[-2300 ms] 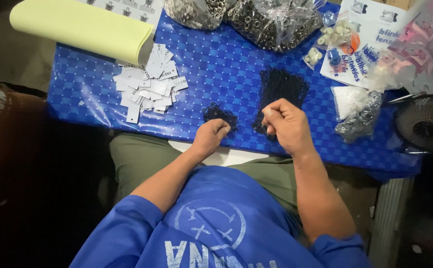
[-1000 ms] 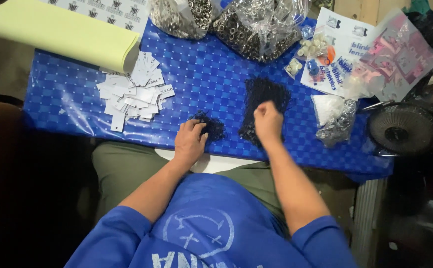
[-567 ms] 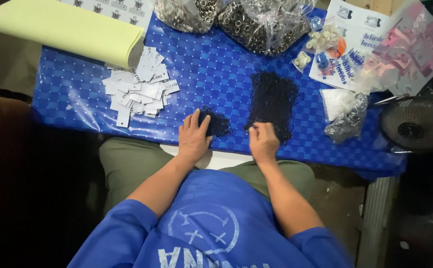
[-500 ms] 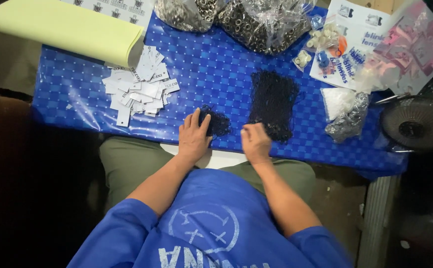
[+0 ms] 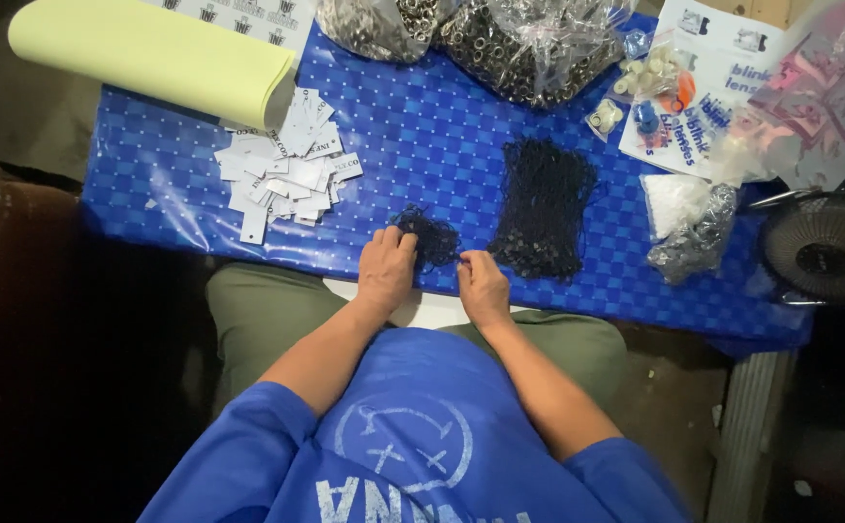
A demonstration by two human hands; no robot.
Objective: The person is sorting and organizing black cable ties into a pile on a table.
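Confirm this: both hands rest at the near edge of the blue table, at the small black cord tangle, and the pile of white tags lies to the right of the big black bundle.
Wrong on one point. The head view shows the pile of white tags to the left of the big black bundle. The left hand and right hand are indeed at the small black cord tangle, near the blue table edge.

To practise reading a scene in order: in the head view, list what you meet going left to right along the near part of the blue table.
pile of white tags → left hand → small clump of black cords → right hand → large bundle of black cords → clear bag of dark bits → small fan
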